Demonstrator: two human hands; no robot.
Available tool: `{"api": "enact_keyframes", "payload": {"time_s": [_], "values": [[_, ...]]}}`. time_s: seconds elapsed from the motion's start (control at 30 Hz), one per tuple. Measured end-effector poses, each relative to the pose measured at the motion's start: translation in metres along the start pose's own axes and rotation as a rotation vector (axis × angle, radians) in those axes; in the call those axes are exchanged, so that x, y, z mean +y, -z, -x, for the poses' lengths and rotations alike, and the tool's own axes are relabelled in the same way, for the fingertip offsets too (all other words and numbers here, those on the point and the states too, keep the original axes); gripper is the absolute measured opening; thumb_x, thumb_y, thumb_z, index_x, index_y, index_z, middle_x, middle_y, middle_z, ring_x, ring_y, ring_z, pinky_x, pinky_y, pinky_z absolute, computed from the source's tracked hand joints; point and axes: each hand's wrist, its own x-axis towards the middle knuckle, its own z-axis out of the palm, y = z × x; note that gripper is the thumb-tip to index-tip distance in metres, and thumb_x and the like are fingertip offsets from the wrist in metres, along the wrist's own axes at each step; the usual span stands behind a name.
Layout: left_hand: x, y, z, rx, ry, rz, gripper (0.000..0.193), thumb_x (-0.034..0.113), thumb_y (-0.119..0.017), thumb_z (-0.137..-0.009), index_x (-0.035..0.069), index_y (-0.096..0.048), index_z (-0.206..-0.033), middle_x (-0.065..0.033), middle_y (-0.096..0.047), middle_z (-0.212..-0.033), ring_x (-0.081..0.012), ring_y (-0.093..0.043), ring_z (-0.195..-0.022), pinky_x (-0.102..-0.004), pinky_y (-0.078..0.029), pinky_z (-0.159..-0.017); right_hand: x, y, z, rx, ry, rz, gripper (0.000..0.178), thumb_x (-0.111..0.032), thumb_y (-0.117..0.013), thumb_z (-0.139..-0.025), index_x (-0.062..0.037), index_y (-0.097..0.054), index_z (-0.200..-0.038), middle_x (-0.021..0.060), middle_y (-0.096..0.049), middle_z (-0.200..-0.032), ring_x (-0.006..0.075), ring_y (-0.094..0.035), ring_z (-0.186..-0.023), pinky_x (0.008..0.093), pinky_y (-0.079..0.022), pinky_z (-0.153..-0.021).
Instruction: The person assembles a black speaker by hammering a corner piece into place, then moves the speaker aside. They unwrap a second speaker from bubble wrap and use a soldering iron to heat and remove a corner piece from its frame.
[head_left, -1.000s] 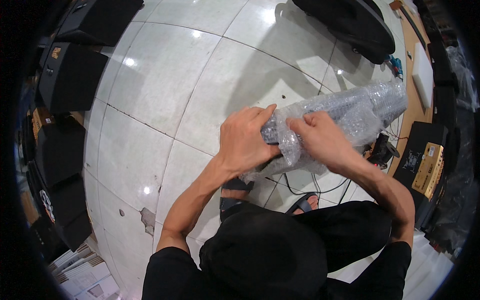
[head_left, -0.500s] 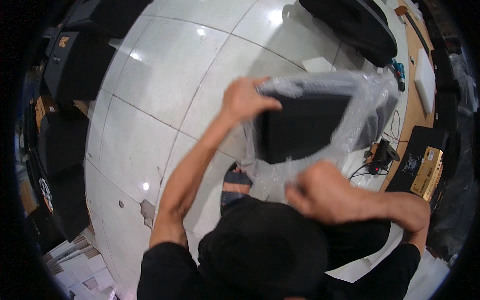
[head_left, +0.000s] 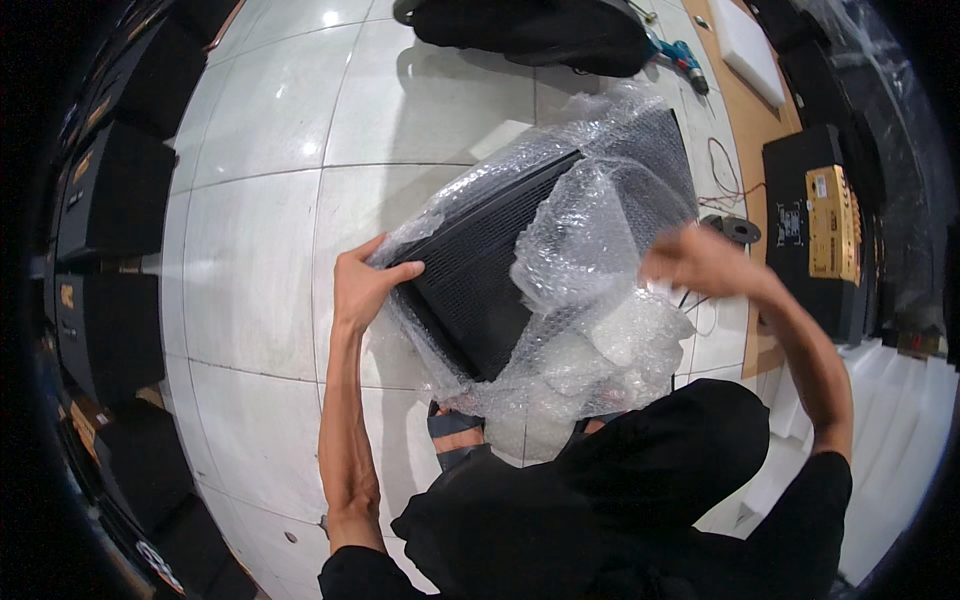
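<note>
A black speaker box (head_left: 500,262) with a perforated grille stands tilted on the floor in front of me, partly covered by clear bubble wrap (head_left: 575,240). My left hand (head_left: 368,285) is closed on its left corner, thumb over the top and fingers behind the edge, with wrap caught there too. On the other side, my right hand (head_left: 712,262) is beside the wrap's right edge. Motion blurs its fingers, so whether they pinch the film cannot be made out. Loose wrap bunches below the box near my feet; the box's far right part shows only through the film.
White tiled floor (head_left: 250,270) spreads to the left, with black cabinets (head_left: 105,335) along that side. A black padded item (head_left: 530,35) and a teal power drill (head_left: 682,62) lie at the far side. Right are a tape roll (head_left: 738,230), red cable and a gold box (head_left: 832,225).
The box has turned and shifted left, with my left hand still on its corner. My right hand has moved up and right, and bubble wrap now folds over more of the black face.
</note>
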Motion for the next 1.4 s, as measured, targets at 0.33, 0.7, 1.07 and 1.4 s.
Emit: {"api": "enact_keyframes", "payload": {"time_s": [0.33,0.7,1.07,1.4], "values": [[0.003,-0.004,0.025,0.110,-0.098,-0.166,0.066,0.022,-0.083,-0.059,-0.002,-0.064,-0.117,-0.0202,-0.064,-0.100,-0.0263,-0.064,-0.090,-0.0334,-0.049,-0.082,0.027,-0.018,-0.112,0.825,-0.081,0.321,0.049,-0.042,-0.065,-0.086,0.0067,-0.059,-0.087,0.0235,-0.062,-0.087,0.0339,-0.063,-0.085,0.0447,-0.049,-0.074],[0.005,-0.012,0.015,0.120,-0.066,-0.066,0.063,0.014,-0.080,-0.064,-0.009,-0.060,-0.118,-0.0194,-0.066,-0.103,-0.0211,-0.063,-0.091,-0.0305,-0.048,-0.085,0.064,-0.040,-0.119,0.874,0.029,-0.832,0.025,-0.018,-0.058,-0.089,0.0054,-0.066,-0.089,0.0035,-0.057,-0.071,0.0125,-0.050,-0.068,0.0303,-0.040,-0.060],[0.002,-0.019,0.006,0.108,-0.003,0.002,0.063,0.014,-0.079,-0.068,-0.014,-0.056,-0.119,-0.0192,-0.067,-0.101,-0.0207,-0.064,-0.091,-0.0286,-0.048,-0.087,0.028,-0.038,-0.125,0.773,-0.028,-0.482,0.038,-0.031,-0.060,-0.083,0.0074,-0.064,-0.083,0.0164,-0.057,-0.062,0.0195,-0.052,-0.057,0.0368,-0.044,-0.059],[-0.030,-0.015,-0.004,0.095,0.003,0.054,0.051,0.014,-0.077,-0.071,-0.010,-0.062,-0.114,-0.0136,-0.069,-0.098,-0.0175,-0.063,-0.085,-0.0273,-0.048,-0.082,0.098,0.012,-0.133,1.052,-0.094,-0.084,0.056,-0.046,-0.070,-0.077,0.0065,-0.066,-0.094,0.0231,-0.068,-0.096,0.0346,-0.066,-0.091,0.0385,-0.050,-0.081]]}}
